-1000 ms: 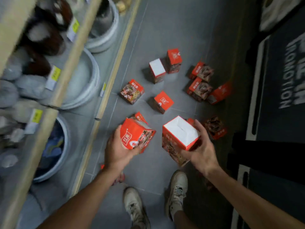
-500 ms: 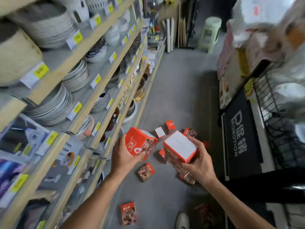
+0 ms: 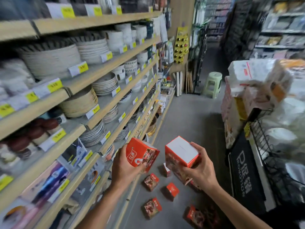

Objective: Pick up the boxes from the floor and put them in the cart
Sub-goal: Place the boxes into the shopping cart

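So, what I saw from the head camera, biggest things first:

Shelving (image 3: 92,83): it ran down my left side, wooden-edged, stacked with plates and bowls behind yellow price tags.

Cart (image 3: 270,146): I took the black wire basket at the right edge for it; white bagged goods were heaped in and above it, all blurred. It stood to the right of both hands, and neither held box had reached it.

Floor (image 3: 186,113): grey, running up the aisle to a pale green stool (image 3: 212,84) at the far end.

Right hand (image 3: 200,171): I had it curled round the right-hand box (image 3: 180,153), fingers along its far right side and thumb underneath, white face turned up.

Left hand (image 3: 124,167): it was clasping the left-hand box (image 3: 142,153) from below and from the left, thumb across the printed front.

Held boxes: they were up at the same height, side by side, close but not touching, between shelving and cart, above the ones left on the floor.

Boxes on the floor (image 3: 171,190): at least five red ones lay scattered below and between my wrists, well apart from both hands. One (image 3: 152,207) lay between my forearms; another (image 3: 192,214) lay just left of my right forearm.
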{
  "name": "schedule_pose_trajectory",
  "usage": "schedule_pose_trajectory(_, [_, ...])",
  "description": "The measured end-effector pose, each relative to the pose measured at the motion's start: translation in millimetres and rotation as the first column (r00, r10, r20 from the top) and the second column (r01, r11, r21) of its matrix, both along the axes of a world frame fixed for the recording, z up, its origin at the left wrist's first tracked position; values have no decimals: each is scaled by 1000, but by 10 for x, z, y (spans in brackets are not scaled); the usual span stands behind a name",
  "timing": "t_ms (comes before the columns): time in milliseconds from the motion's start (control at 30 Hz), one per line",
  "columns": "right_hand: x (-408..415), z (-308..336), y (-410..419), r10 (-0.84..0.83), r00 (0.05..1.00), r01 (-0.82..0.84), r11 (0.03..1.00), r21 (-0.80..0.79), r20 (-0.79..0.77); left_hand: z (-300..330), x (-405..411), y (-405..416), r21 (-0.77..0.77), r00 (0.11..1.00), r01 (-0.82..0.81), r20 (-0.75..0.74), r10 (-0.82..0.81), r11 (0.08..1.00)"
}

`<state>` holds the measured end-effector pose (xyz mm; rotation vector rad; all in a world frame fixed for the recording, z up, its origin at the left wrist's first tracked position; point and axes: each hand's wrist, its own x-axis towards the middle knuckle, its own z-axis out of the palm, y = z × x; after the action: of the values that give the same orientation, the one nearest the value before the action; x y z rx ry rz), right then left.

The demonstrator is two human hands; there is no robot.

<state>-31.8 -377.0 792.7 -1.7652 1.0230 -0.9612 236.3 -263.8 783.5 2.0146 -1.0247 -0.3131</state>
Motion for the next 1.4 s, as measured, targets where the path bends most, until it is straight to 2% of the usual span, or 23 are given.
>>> schedule_pose_trajectory(233, [346,60,-101,315,946,-314,949,-30,71,225,-38,730,6,968,-252,4,252,968])
schedule_pose_trajectory(400, [775,164,107,546,814,-560,829,17,197,358,-275,1462,-68,879,-470,54,473,880])
schedule_pose_trajectory(500, [1069,165,384,668,702,-696,717,41,245,421,-484,1974,-80,804,-586,60,591,806])
schedule_pose_trajectory(733, [1501,188,1588,863,446,-889,458,6,239,472,-1178,3405,-99,548,-830,35,836,548])
schedule_pose_trajectory(900, [1518,151,2621,953,244,-966,256,-46,179,342,-1787,4454,-56,310,-949,10,951,310])
schedule_pose_trajectory(1033, [1427,74,3480,983,95,-995,99,-15,156,191,-2274,5263,-36,130,-991,-34,991,129])
schedule_pose_trajectory(1233, [1189,51,4876,985,-75,-997,-78,13,159,3,-3016,6384,9,-113,-994,-110,988,-113])
schedule_pose_trajectory(1400, [1057,-115,5752,975,-190,-978,-198,62,115,-198,-3490,7122,90,-229,-971,-99,968,-220])
